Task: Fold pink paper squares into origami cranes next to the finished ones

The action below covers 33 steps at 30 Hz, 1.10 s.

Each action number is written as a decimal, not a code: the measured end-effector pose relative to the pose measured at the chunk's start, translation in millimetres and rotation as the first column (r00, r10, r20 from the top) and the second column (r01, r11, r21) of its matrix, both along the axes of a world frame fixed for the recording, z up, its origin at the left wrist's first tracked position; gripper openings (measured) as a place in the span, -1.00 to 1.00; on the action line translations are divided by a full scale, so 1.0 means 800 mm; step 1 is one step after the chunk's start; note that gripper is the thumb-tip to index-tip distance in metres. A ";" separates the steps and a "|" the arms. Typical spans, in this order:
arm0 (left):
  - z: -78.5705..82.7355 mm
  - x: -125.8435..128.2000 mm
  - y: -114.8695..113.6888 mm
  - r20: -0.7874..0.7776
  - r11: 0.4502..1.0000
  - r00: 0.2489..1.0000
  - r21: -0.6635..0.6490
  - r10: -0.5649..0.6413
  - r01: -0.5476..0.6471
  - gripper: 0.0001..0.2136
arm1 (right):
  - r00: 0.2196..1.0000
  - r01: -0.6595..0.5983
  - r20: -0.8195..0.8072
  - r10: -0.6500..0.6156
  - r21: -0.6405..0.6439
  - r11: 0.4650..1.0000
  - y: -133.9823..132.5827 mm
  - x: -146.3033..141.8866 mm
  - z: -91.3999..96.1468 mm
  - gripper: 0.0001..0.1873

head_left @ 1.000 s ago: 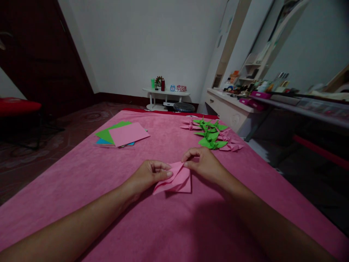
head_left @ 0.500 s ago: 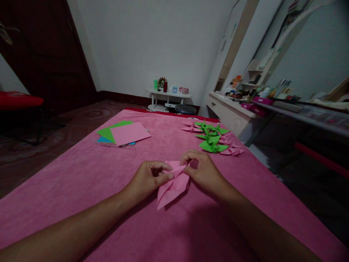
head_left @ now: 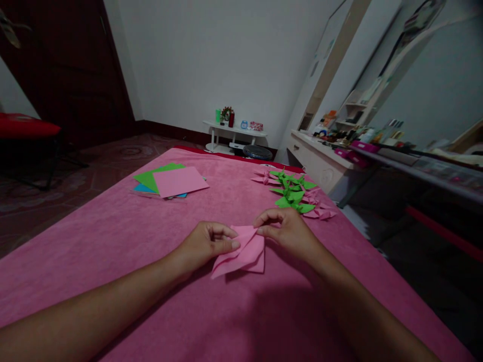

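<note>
A partly folded pink paper (head_left: 243,254) rests on the pink cloth (head_left: 113,251) in front of me. My left hand (head_left: 206,244) pinches its left side, fingers curled and thumb pressed on the paper. My right hand (head_left: 289,231) pinches the paper's upper right corner between thumb and fingers. The lower flap lies spread on the cloth.
A stack of flat paper sheets (head_left: 169,181), pink on top with green and blue under it, lies at the far left. Several folded green and pink paper cranes (head_left: 296,193) lie at the far right. Behind stand a small white table (head_left: 234,133) and a cluttered desk (head_left: 339,146).
The paper was pulled up and narrowed half a second ago; now its flap lies spread flat again. Both hands keep their pinch. The camera tilted slightly.
</note>
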<state>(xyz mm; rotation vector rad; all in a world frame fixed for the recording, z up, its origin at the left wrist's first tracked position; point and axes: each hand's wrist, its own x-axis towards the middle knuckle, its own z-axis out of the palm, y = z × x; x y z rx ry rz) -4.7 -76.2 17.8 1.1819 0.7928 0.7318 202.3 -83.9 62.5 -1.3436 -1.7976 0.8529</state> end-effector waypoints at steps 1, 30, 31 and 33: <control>0.001 0.000 0.000 0.011 0.999 1.000 -0.032 0.003 -0.002 -0.78 | 1.000 0.017 0.005 -0.017 0.013 1.000 0.000 0.000 0.000 -0.89; 0.007 -0.003 0.003 -0.002 0.996 0.997 -0.049 0.075 -0.075 -0.77 | 0.962 -0.128 0.271 0.022 0.381 0.916 -0.006 0.008 0.015 -0.90; 0.006 -0.003 0.003 -0.010 0.996 0.996 -0.001 0.085 -0.085 -0.78 | 0.966 -0.119 0.257 0.020 0.377 0.919 -0.006 0.007 0.016 -0.89; 0.005 -0.003 0.001 -0.031 0.986 0.992 0.119 0.120 -0.116 -0.80 | 0.973 -0.100 0.231 0.014 0.366 0.925 -0.007 0.003 0.016 -0.90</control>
